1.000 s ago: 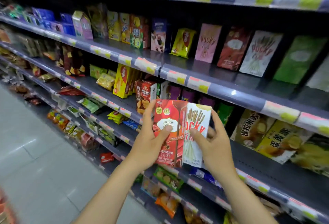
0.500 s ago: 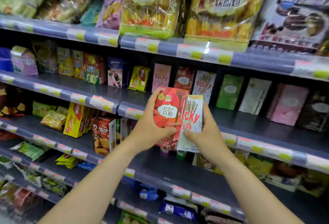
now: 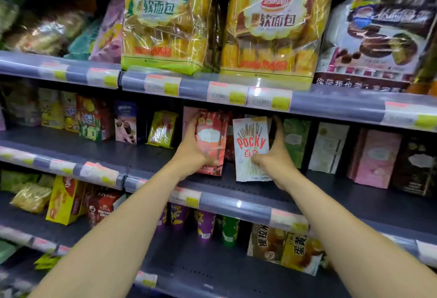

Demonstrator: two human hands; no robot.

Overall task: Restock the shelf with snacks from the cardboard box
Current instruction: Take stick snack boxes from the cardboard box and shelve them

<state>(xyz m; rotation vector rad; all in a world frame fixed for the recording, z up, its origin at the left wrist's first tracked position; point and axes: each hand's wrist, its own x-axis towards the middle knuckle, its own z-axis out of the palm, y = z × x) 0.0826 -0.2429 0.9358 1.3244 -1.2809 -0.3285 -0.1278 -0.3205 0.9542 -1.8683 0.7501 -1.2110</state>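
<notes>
Restock looks partway through: two snack boxes are at the middle shelf [image 3: 236, 199] in the centre of the frame, not yet let go, and the cardboard box is out of view, so what remains cannot be judged. Left hand [image 3: 192, 150] is clasped around the red box [image 3: 211, 142], thumb on its lower front, standing it just ahead of the back row; right hand [image 3: 274, 155] grips the white Pocky box [image 3: 251, 141] by its right edge, bottom edge at the shelf deck, just right of the red one
</notes>
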